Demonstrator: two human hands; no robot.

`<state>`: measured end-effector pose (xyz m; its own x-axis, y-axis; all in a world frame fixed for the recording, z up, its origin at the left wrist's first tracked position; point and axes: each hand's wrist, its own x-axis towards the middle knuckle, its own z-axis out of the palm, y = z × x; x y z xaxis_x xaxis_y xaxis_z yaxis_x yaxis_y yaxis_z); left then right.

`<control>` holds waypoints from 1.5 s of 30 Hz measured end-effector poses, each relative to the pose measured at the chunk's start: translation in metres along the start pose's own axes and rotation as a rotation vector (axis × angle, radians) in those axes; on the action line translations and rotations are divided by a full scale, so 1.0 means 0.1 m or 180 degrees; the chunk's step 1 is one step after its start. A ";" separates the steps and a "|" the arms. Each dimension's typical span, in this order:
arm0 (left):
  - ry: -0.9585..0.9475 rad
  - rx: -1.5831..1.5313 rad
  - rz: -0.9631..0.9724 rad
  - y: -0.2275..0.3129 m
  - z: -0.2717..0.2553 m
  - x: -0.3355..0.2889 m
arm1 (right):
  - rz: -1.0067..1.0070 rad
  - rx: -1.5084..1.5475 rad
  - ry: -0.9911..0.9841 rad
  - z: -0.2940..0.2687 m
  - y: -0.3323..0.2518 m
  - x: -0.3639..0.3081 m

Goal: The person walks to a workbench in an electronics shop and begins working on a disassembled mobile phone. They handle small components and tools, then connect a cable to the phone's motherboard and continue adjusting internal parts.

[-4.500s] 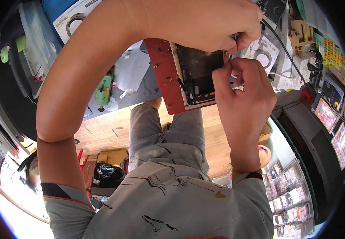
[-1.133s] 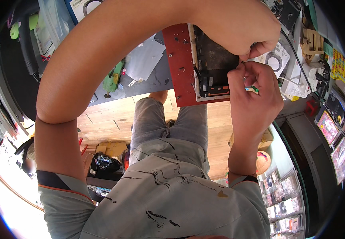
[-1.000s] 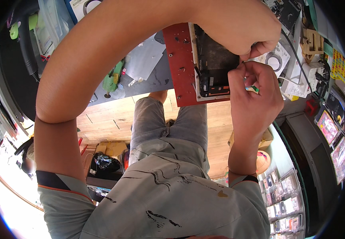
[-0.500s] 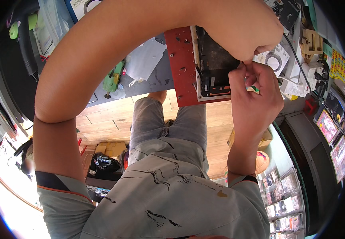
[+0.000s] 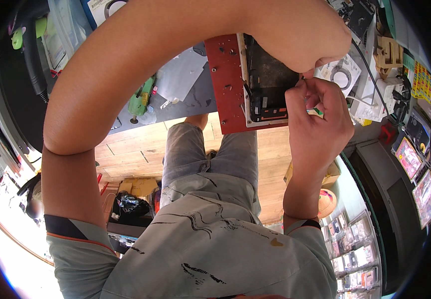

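Observation:
An opened tablet-like device (image 5: 271,62) with a white frame and a dark inside lies on a red board (image 5: 220,79) dotted with screws and small dark scraps. Reaching across the top from the left, my left arm brings my left hand (image 5: 322,42) over the device's right side. Its fingers are curled down and mostly hidden behind the hand. My right hand (image 5: 323,107) comes up from below at the device's right edge, thumb and fingers pinched. The fingertips of both hands nearly meet there; whatever they grip is too small or hidden to make out.
Left of the board, a green tool (image 5: 139,102) and a translucent sheet (image 5: 183,74) lie on the dark bench. A black cable (image 5: 372,67), a wooden holder (image 5: 388,52) and a white item with a grey ring (image 5: 342,75) crowd the right side.
Both hands stay at the device's right edge, pinched close together. My left hand has shifted very slightly left, and the red board has moved a hair the same way.

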<state>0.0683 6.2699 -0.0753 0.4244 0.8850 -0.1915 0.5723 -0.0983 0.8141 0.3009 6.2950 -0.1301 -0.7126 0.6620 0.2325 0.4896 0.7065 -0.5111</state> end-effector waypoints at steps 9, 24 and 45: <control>-0.0706 0.0194 -0.0106 -0.04 -0.18 0.24 | -0.0016 0.0083 -0.0034 0.00 0.02 -0.02; -0.0442 0.0059 -0.0139 -0.04 -0.08 0.22 | -0.0254 0.0024 -0.0038 0.02 0.04 0.04; -0.0449 0.0042 -0.0180 -0.03 -0.09 0.23 | -0.0419 -0.0309 -0.0110 -0.02 0.05 0.07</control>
<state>0.0694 6.2948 -0.0773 0.4850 0.8167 -0.3127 0.6069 -0.0569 0.7927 0.2995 6.3034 -0.1294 -0.7898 0.5543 0.2626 0.4360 0.8085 -0.3952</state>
